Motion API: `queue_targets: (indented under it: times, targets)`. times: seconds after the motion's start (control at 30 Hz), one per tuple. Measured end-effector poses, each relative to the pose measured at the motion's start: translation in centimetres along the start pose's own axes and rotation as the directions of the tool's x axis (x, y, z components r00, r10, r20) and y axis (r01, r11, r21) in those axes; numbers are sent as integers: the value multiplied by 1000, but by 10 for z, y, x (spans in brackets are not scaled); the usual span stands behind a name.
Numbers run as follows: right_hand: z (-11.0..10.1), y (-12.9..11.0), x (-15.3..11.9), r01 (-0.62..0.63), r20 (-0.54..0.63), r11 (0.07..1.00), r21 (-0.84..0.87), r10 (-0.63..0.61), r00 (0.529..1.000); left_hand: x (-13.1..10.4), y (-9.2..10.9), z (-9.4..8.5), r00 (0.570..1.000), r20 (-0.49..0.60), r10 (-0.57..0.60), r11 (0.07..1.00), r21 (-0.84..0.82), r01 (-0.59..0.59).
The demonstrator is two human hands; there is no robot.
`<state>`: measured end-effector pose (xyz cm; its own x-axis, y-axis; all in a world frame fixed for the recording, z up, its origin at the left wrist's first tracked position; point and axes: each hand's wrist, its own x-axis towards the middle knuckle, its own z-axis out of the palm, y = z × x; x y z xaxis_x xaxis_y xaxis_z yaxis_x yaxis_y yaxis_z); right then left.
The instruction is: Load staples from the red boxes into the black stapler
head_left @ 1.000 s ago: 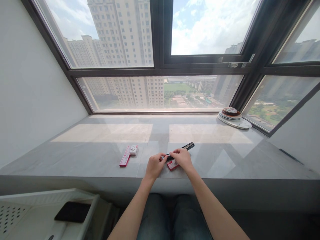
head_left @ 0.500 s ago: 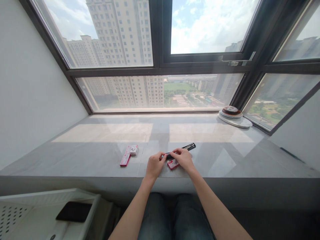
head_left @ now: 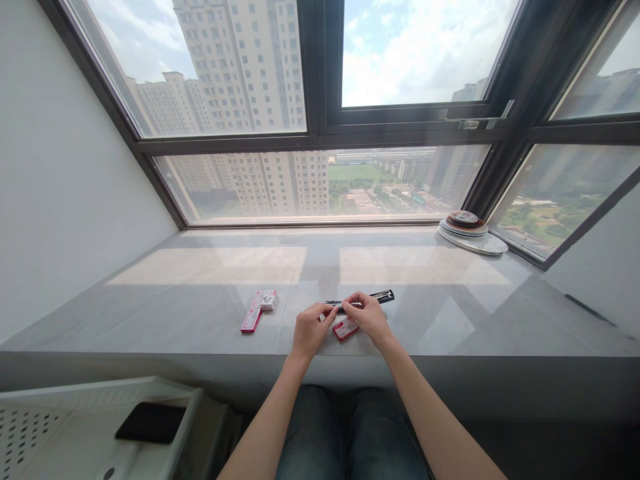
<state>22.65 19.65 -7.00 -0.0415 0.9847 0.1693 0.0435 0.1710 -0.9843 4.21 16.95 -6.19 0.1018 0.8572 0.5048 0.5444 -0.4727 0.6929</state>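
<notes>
Black stapler-like tool: I make this slim thing out on or just above the ledge, beyond the fingertips, its right end showing a channel. I'd judge it light yet stiff, smooth enough to slip, with parts that may swing; I'd pinch its solid sides near the middle, away from any hinge.
Left hand: on my feed the left hand has thumb and fingers drawn together by the tool's left end; I cannot tell what, if anything, they grasp.
Right hand: the right hand curls over the tool's middle (my view is poor there), so I cannot confirm a hold.
Red-and-white box: the small box lies just below the right fingers; more boxes sit together to the left.
Grey ledge: the ledge looks hard, flat and glossy, with sunlit patches.
Window corner: stacked plates rest beneath dark window frames; below left, a white bin holds a dark flat object.
</notes>
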Motion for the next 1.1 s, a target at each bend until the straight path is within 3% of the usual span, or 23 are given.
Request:
queue_targets:
  times: [0.2, 0.3, 0.4, 0.57, 0.77, 0.97, 1.1]
  targets:
    - [1, -4, 5, 94, 64, 992, 84, -99, 993, 2, -3, 2, 993, -1, -119, 986, -117, 118]
    - [-3, -3, 5, 126, 107, 991, 34, -129, 986, 5, -6, 2, 987, 59, -150, 962, -220, 159]
    - [-10, -4, 4, 180, 163, 982, -53, -169, 972, 6, -7, 1, 988, 106, -116, 961, -239, 139]
    - [-18, -17, 6, 358, 311, 894, -268, -272, 911, 4, -8, 3, 996, 64, -56, 987, -149, 65]
    - [-23, -38, 10, 431, 444, 822, -372, -250, 860, 4, -9, 3, 997, 70, 13, 998, -64, -9]
    - [-24, -36, 6, 404, 393, 822, -401, -245, 887, 11, -8, -6, 993, 96, 68, 997, 21, -70]
    - [-25, -32, 13, 405, 331, 802, -440, -275, 903, 23, -17, -15, 995, 34, 97, 990, 97, -100]
